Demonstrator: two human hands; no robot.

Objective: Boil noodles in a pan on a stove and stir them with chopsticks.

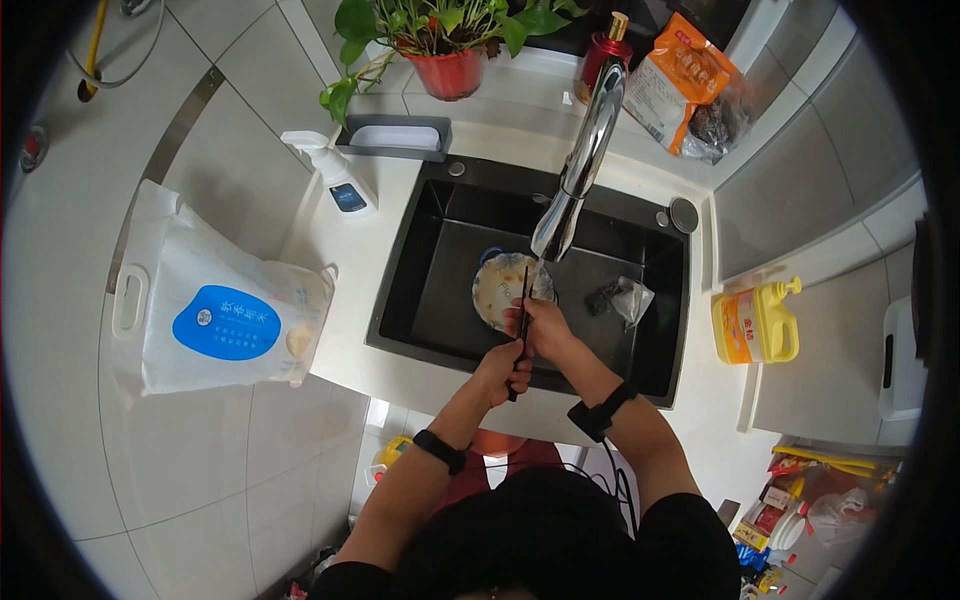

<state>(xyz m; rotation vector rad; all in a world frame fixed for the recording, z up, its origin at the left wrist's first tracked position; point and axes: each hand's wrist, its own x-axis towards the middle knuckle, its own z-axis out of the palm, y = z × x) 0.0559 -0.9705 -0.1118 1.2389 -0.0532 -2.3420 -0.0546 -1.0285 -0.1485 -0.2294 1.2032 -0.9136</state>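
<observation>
Dark chopsticks [526,300] point up and away beneath the chrome faucet [576,176], over the black sink [450,277]. My left hand [504,373] is closed around their lower, thicker end, near the sink's front edge. Just beyond it, my right hand [541,326] grips them around the middle. A round patterned dish [491,289] with lettering lies in the basin under the chopsticks, partly hidden by my right hand. Something blue [491,253] shows at its far edge. Whether water runs from the spout is hard to tell.
Crumpled clear plastic [632,301] lies in the basin's right part. A white spray bottle [341,180] and a large white bag [217,315] stand left of the sink, a yellow pump jug [754,322] right. Behind are a potted plant [448,73], a red bottle [600,56] and an orange-white package [679,82].
</observation>
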